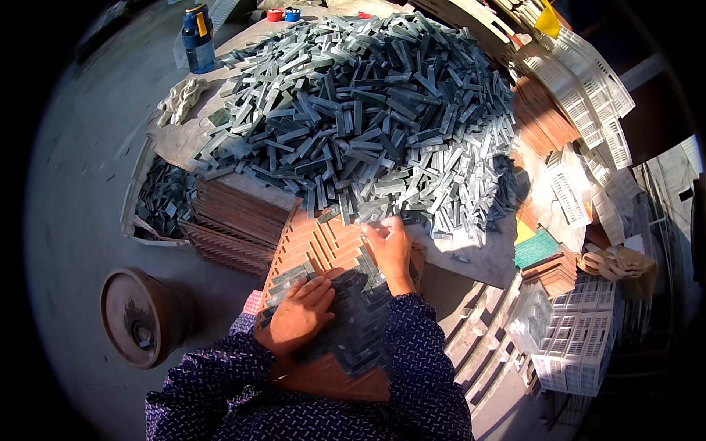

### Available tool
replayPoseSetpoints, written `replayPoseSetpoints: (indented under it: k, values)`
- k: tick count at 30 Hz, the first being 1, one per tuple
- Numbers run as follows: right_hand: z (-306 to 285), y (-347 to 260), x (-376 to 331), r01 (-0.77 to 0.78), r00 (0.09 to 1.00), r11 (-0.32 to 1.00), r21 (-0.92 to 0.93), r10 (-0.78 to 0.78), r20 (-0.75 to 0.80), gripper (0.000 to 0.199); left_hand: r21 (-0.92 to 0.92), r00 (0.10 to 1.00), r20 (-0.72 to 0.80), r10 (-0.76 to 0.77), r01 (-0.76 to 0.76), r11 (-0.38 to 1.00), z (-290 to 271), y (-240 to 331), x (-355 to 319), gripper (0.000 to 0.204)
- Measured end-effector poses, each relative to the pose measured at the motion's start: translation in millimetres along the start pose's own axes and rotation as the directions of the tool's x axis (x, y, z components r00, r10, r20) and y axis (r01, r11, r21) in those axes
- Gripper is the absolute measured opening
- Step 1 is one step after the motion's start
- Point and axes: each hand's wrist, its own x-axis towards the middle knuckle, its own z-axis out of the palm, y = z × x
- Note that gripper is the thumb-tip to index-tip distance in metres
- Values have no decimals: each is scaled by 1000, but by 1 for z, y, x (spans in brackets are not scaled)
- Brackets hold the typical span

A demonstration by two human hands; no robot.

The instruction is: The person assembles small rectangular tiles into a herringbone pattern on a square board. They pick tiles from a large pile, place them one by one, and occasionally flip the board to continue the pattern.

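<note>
Here both hands, left hand (298, 317) and right hand (390, 248), press grey strips (353, 331) into the brown tray (312, 246).

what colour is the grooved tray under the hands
Reddish-brown (terracotta) tray, its slots set in a herringbone pattern, partly filled with grey strips; it shows best in the head view.

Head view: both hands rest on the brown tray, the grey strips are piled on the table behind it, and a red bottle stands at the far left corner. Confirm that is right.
Wrong on one point: the bottle is blue, not red, as the head view shows. The rest stands: left hand and right hand rest on the tray, with the strips piled on the table behind.
</note>
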Motion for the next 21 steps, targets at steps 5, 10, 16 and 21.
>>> replayPoseSetpoints:
  k: [5,10,16,21]
  values:
    - [13,-1,-3,-54,998,993,105,58,-36,33,14,981,-184,64,-62,998,-13,-34,57,29]
    - [-10,-12,-12,146,975,970,196,-174,136,20,245,976,-164,145,-102,964,-2,-86,134,27]
    - [-26,-24,-23,634,612,767,96,-574,544,10,345,966,-31,257,-231,910,-11,-101,148,23]
    - [-23,-28,-24,620,577,772,141,-571,584,9,228,984,-58,170,-153,962,-32,-84,118,29]
